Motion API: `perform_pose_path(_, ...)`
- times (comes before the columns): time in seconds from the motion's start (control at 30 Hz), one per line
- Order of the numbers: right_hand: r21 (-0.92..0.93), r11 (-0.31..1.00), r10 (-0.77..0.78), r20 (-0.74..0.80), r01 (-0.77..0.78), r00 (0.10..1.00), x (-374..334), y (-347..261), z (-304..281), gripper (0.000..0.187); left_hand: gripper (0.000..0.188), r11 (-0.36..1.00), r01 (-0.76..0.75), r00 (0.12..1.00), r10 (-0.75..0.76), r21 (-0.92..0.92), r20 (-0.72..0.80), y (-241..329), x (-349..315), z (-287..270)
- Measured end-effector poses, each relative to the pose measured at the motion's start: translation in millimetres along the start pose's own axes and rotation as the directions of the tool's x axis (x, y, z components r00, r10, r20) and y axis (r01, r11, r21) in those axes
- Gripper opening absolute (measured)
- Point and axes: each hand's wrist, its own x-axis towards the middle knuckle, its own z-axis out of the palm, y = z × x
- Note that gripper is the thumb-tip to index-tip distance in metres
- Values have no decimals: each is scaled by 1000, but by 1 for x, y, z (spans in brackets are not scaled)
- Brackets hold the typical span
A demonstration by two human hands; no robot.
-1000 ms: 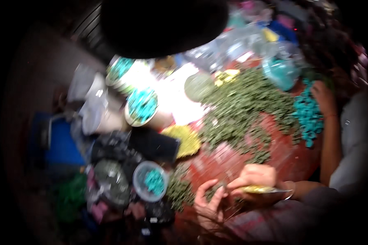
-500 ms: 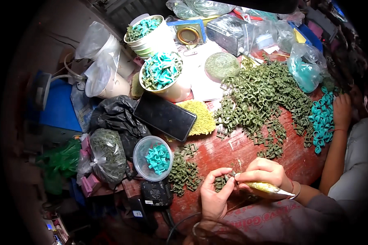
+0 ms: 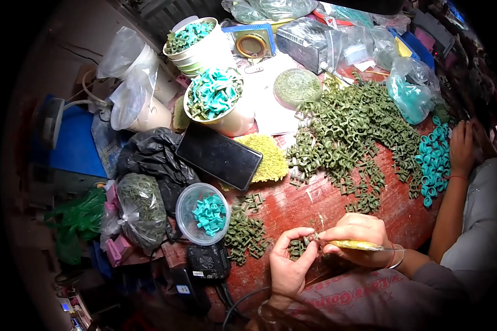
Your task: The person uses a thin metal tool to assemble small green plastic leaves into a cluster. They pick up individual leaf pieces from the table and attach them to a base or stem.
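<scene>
Close to my body, my left hand (image 3: 289,266) pinches a small green ring piece (image 3: 313,238) between thumb and fingertips. The piece is mostly covered by the fingers. My right hand (image 3: 360,231) grips a slim yellow-handled tool (image 3: 354,245) and meets the left fingertips at the piece; the tool's working end is too small to make out. Beyond both hands spreads a large heap of olive-green ring pieces (image 3: 359,124) on the red tabletop (image 3: 292,215). A smaller green pile (image 3: 243,237) lies left of my left hand.
A clear tub (image 3: 184,222) of turquoise pieces stands left, with a black phone (image 3: 220,156) on a yellow sponge (image 3: 269,157) behind it. Farther back are filled cups (image 3: 226,122). At right, another person's hand (image 3: 461,149) rests beside turquoise rings (image 3: 433,160).
The tool in my right hand has turned, its rear end now more level. My left hand keeps its pinch. The other person's fingers have shifted, and the whole view has slid slightly left.
</scene>
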Motion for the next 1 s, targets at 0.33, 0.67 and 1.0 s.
perform_pose_path(0.33, -21, 1000, -18, -19, 18, 1000, 1, -1, -1, 26, 22, 980, -85, 996, 86, 180, 3, -3, 1, -3)
perform_pose_path(0.67, -48, 999, 7, -78, -10, 997, 1, -2, -1, 26, 24, 997, -12, 999, 9, 82, 38, 0, -1, -1)
perform_pose_path(1.0, -101, 995, -13, -188, -7, 982, 1, -1, -4, 24, 29, 956, 140, 990, -137, -257, 28, 7, 1, 2)
